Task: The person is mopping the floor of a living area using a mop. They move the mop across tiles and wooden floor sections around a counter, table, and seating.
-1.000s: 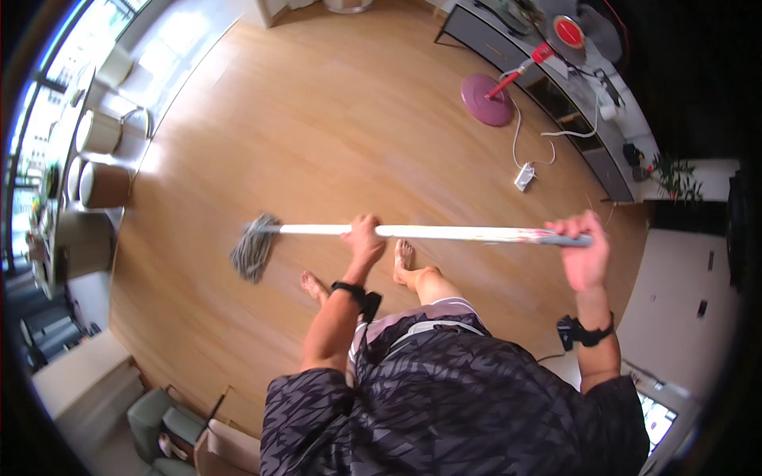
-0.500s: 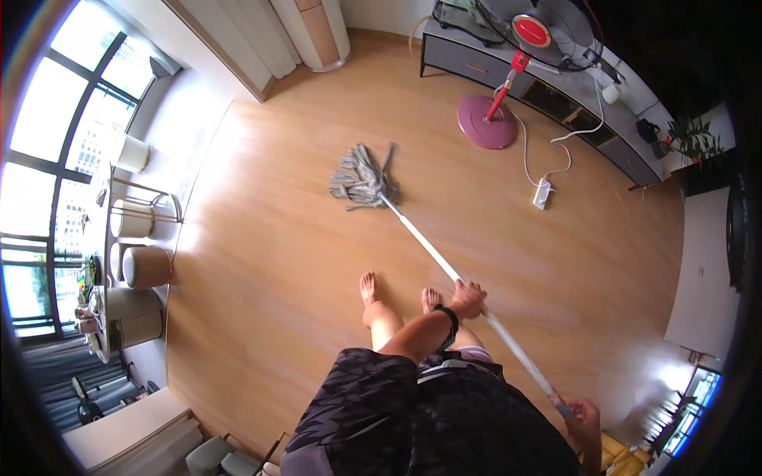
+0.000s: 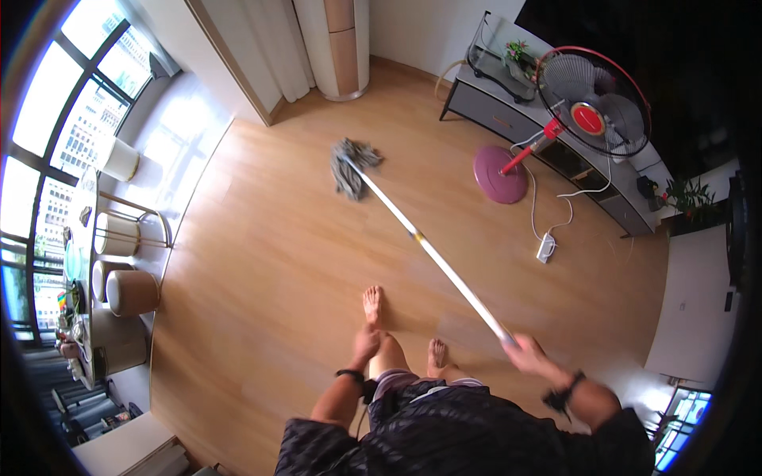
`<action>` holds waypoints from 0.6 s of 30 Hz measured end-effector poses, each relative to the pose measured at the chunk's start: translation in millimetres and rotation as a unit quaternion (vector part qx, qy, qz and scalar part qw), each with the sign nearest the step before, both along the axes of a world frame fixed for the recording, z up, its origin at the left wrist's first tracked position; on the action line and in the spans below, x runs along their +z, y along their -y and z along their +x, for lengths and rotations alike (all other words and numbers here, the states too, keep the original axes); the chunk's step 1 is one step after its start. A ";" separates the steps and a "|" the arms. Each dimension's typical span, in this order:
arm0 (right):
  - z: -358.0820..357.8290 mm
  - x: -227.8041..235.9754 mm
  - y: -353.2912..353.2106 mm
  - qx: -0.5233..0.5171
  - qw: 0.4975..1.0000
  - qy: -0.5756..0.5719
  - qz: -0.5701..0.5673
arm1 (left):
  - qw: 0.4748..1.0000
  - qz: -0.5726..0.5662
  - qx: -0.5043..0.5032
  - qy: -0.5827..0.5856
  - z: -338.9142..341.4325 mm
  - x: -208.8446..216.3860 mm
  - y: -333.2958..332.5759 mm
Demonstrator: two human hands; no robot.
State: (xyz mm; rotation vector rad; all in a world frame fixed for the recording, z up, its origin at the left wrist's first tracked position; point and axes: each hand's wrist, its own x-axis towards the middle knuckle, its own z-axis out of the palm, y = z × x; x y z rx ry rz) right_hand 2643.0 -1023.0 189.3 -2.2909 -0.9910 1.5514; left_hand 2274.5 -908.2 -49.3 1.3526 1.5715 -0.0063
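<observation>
Mop [image 3: 456,279], held one-handed. Your right hand [image 3: 525,353] grips the upper end of its pale pole [image 3: 476,303]; your left hand [image 3: 367,343] is off it, over or beside your left leg [image 3: 389,357], and whether it is clenched or loosely curled cannot be told. The pole slants forward and leftward to one grey mop head [image 3: 346,176], apparently resting on the wooden floor [image 3: 262,278] well ahead of your two bare feet [image 3: 372,300]. Judged from this pose, mopping is under way and unfinished; which boards are done and which are left does not show. Farther out, count one power strip [image 3: 546,248], one pedestal fan [image 3: 589,119], one low cabinet [image 3: 494,111], two plants [image 3: 520,54], one white-and-tan column unit [image 3: 343,51] and, at left, at least four stools [image 3: 133,293].
</observation>
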 end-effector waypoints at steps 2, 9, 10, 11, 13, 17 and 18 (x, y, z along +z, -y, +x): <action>-19.6 -56.2 -119.6 -0.012 0.999 -0.016 0.041 | 0.993 -0.007 0.086 -0.076 -88.1 -8.9 -1.1; -139.8 -120.8 -423.6 0.054 0.995 -0.003 0.082 | 0.915 -0.068 0.367 -0.151 -345.1 9.6 78.7; -160.4 -104.2 -434.0 0.045 0.998 0.025 0.034 | 0.892 -0.135 0.417 -0.109 -343.0 28.5 86.7; -149.3 -98.4 -430.6 0.024 0.998 0.056 -0.003 | 0.875 -0.179 0.440 -0.095 -322.4 40.2 73.0; -125.3 -120.3 -407.0 0.037 0.997 0.066 0.034 | 0.877 -0.178 0.440 -0.081 -310.8 48.4 73.9; -29.9 -153.7 -273.9 0.093 0.988 0.125 0.017 | 0.901 -0.182 0.394 0.012 -236.7 55.7 63.9; -3.1 -151.2 -222.7 0.065 0.986 0.152 -0.010 | 0.909 -0.182 0.375 0.032 -216.1 55.8 59.7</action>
